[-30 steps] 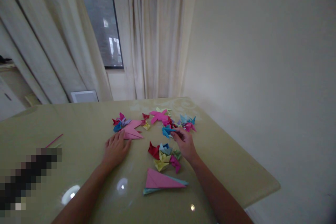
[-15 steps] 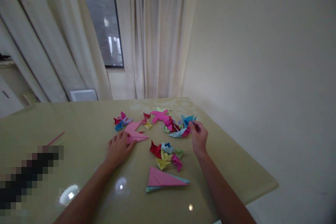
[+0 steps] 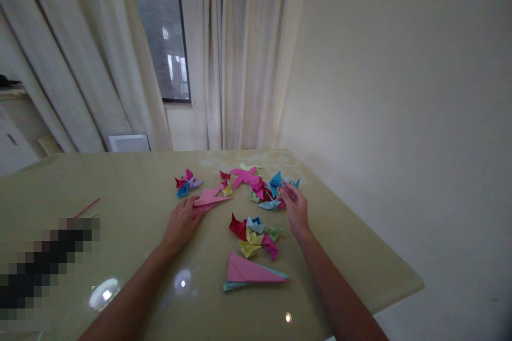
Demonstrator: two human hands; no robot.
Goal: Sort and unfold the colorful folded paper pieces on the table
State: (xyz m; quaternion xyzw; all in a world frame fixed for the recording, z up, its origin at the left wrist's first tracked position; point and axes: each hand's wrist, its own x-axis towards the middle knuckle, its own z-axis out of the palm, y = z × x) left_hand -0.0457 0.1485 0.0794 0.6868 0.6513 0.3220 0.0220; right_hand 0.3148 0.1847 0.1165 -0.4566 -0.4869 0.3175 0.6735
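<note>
My left hand (image 3: 182,224) is closed on the edge of a pink folded paper (image 3: 210,200), which is tilted up off the table. My right hand (image 3: 296,210) pinches at a blue folded paper piece (image 3: 276,181) over the right-hand pile; the fingertips partly hide the contact. Under and around it lie a light blue folded piece (image 3: 270,204) and a magenta one (image 3: 260,187). Between my hands and nearer to me sits a cluster of small origami pieces, among them a red one (image 3: 238,226) and a yellow one (image 3: 250,245).
A stack of pink and light blue folded paper (image 3: 256,272) lies near me on the glossy table (image 3: 344,266). Farther off are a small origami cluster (image 3: 188,184) and a flat pink star-like paper (image 3: 245,176). A thin pink stick (image 3: 88,206) is at left; a wall borders the right.
My right hand has shifted slightly left, and the blue piece at its fingers now sits farther left. The pink paper in my left hand has been lifted and tilted.
</note>
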